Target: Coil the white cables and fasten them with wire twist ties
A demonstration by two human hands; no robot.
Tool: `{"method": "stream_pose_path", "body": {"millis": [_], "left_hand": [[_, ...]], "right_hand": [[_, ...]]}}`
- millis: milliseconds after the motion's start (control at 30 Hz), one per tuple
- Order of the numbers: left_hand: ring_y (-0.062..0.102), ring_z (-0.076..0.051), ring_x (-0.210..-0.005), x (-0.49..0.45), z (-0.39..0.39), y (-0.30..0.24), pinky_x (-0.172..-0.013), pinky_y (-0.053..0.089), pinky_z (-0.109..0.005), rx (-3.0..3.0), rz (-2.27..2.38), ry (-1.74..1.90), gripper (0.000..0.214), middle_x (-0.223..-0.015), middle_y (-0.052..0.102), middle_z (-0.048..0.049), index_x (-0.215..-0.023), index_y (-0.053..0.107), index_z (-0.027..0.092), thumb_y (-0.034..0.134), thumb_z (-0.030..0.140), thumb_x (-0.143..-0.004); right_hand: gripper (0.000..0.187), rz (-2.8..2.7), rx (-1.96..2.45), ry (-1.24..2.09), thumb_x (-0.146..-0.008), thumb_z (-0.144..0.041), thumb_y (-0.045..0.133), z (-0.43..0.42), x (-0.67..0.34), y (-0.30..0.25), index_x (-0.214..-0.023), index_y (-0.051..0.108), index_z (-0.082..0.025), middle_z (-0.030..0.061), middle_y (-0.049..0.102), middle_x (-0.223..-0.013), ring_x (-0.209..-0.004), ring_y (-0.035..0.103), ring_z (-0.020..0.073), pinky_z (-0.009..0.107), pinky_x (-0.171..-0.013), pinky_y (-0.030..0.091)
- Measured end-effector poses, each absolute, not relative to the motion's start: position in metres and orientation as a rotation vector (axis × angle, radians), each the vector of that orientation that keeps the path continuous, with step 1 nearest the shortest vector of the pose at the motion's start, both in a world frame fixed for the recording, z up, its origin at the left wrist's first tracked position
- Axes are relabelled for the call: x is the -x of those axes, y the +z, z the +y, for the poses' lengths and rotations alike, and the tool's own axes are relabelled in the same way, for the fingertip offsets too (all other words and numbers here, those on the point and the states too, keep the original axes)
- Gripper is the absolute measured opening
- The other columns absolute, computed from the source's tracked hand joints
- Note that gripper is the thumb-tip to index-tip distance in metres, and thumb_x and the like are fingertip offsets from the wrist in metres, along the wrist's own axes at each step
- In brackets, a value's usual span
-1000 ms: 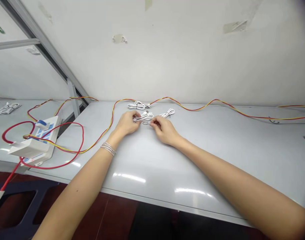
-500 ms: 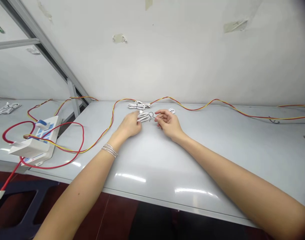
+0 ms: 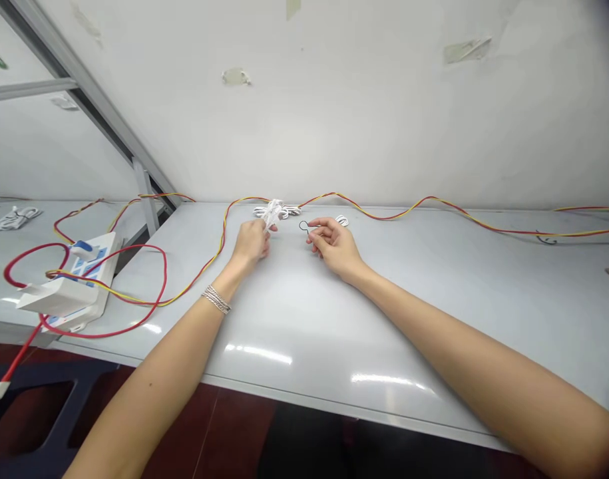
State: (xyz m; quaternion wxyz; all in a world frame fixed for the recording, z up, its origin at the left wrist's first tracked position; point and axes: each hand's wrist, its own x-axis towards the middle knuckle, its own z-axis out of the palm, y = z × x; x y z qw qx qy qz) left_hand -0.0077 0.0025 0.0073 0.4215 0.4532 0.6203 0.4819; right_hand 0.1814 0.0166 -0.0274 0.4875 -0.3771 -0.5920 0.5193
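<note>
My left hand [image 3: 251, 241] is closed around one end of a folded white cable [image 3: 272, 214], which is blurred and tilts up from the fingers. Behind it on the table lies another bundled white cable [image 3: 290, 211], partly covered by the held one. Between thumb and forefinger, my right hand [image 3: 337, 246] pinches a thin black twist tie [image 3: 304, 226] bent into an open loop. The tie stands apart from the held cable. Just beyond the right fingers a small white cable coil [image 3: 342, 220] shows, partly hidden by the hand.
A white power strip [image 3: 97, 266] with plugs and looped red cord stands on the left of the grey table [image 3: 304, 319]. A red and yellow wire [image 3: 384, 217] runs along the wall. At far left lies a tied white cable [image 3: 15, 218]; a dark stool [image 3: 49, 412] is below.
The white cable has come away from the black twist tie. My left hand has moved slightly left with it, its free end swinging upward. The right hand stays nearly still, holding the tie.
</note>
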Motion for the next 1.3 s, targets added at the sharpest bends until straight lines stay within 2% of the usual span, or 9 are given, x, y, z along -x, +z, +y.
{"method": "stream_pose_path", "body": {"millis": [133, 233, 300, 467, 700, 800, 900, 1067, 1300], "left_hand": [[0.020, -0.006, -0.038, 0.001, 0.001, 0.011, -0.037, 0.025, -0.020, -0.939, 1.315, 1.245, 0.059, -0.053, 0.024, 0.0077, -0.076, 0.052, 0.018, 0.038, 0.074, -0.088], [0.020, -0.006, -0.038, -0.004, 0.000, 0.012, -0.036, 0.027, -0.020, -0.927, 1.263, 1.252, 0.063, -0.052, 0.022, 0.0081, -0.074, 0.049, 0.019, 0.035, 0.079, -0.086], [0.023, -0.007, -0.037, -0.006, 0.000, 0.010, -0.035, 0.029, -0.021, -0.937, 1.304, 1.246, 0.060, -0.051, 0.024, 0.0076, -0.069, 0.046, 0.020, 0.038, 0.076, -0.088], [0.048, -0.012, -0.037, -0.007, 0.000, 0.004, -0.033, 0.035, -0.024, -1.072, 1.455, 1.221, 0.056, -0.052, 0.051, -0.0028, -0.061, 0.050, 0.017, 0.050, 0.066, -0.089], [0.027, -0.006, -0.032, -0.003, -0.002, 0.006, -0.031, 0.020, -0.020, -0.982, 1.359, 1.162, 0.038, -0.050, 0.033, 0.0071, -0.074, 0.047, 0.019, 0.052, 0.052, -0.092], [0.030, -0.007, -0.036, 0.000, -0.001, 0.010, -0.034, 0.026, -0.020, -0.876, 1.214, 1.218, 0.018, -0.056, 0.037, 0.0058, -0.084, 0.051, 0.018, 0.047, 0.034, -0.089], [0.036, -0.010, -0.041, 0.002, -0.001, 0.012, -0.037, 0.034, -0.023, -0.813, 1.056, 1.258, 0.018, -0.061, 0.040, 0.0042, -0.091, 0.052, 0.018, 0.044, 0.030, -0.080], [0.029, -0.006, -0.041, -0.001, -0.002, 0.009, -0.037, 0.029, -0.020, -0.914, 1.130, 1.296, 0.025, -0.056, 0.030, 0.0084, -0.072, 0.039, 0.020, 0.062, 0.015, -0.062], [0.024, -0.003, -0.037, -0.009, -0.004, 0.005, -0.034, 0.021, -0.020, -1.154, 1.253, 1.315, 0.029, -0.051, 0.031, 0.0099, -0.073, 0.050, 0.017, 0.077, 0.028, -0.069]], "right_hand": [[0.030, -1.448, 0.900, 1.267, -0.078, -0.032, 0.066, 0.015, -0.182, -0.026, -0.103, 0.057, -0.020, -0.0009, 0.062, -0.074, -0.061, 0.055, 0.0112, 0.025, -0.054, 0.044], [0.032, -1.459, 0.897, 1.257, -0.078, -0.031, 0.064, 0.014, -0.182, -0.025, -0.107, 0.057, -0.019, -0.0017, 0.063, -0.074, -0.061, 0.055, 0.0110, 0.026, -0.057, 0.045], [0.032, -1.459, 0.899, 1.251, -0.078, -0.030, 0.063, 0.014, -0.181, -0.025, -0.108, 0.058, -0.019, -0.0017, 0.063, -0.075, -0.061, 0.055, 0.0112, 0.027, -0.059, 0.045], [0.035, -1.451, 0.916, 1.252, -0.075, -0.031, 0.069, 0.016, -0.180, -0.027, -0.106, 0.058, -0.020, -0.0012, 0.064, -0.075, -0.060, 0.054, 0.0110, 0.027, -0.058, 0.045], [0.034, -1.462, 0.935, 1.247, -0.074, -0.033, 0.069, 0.015, -0.180, -0.026, -0.104, 0.059, -0.019, -0.0003, 0.064, -0.077, -0.060, 0.055, 0.0110, 0.027, -0.058, 0.045], [0.035, -1.445, 0.943, 1.264, -0.074, -0.033, 0.070, 0.015, -0.180, -0.025, -0.104, 0.058, -0.020, -0.0006, 0.064, -0.077, -0.059, 0.054, 0.0110, 0.026, -0.056, 0.044], [0.036, -1.430, 0.948, 1.283, -0.074, -0.033, 0.070, 0.015, -0.181, -0.024, -0.105, 0.058, -0.019, -0.0003, 0.064, -0.076, -0.058, 0.053, 0.0108, 0.027, -0.055, 0.044], [0.034, -1.453, 0.922, 1.280, -0.075, -0.032, 0.069, 0.014, -0.181, -0.022, -0.105, 0.059, -0.019, 0.0002, 0.064, -0.078, -0.060, 0.054, 0.0113, 0.027, -0.056, 0.045], [0.033, -1.482, 0.888, 1.266, -0.076, -0.033, 0.069, 0.014, -0.182, -0.023, -0.104, 0.060, -0.019, 0.0009, 0.063, -0.078, -0.061, 0.054, 0.0121, 0.029, -0.058, 0.046]]}}
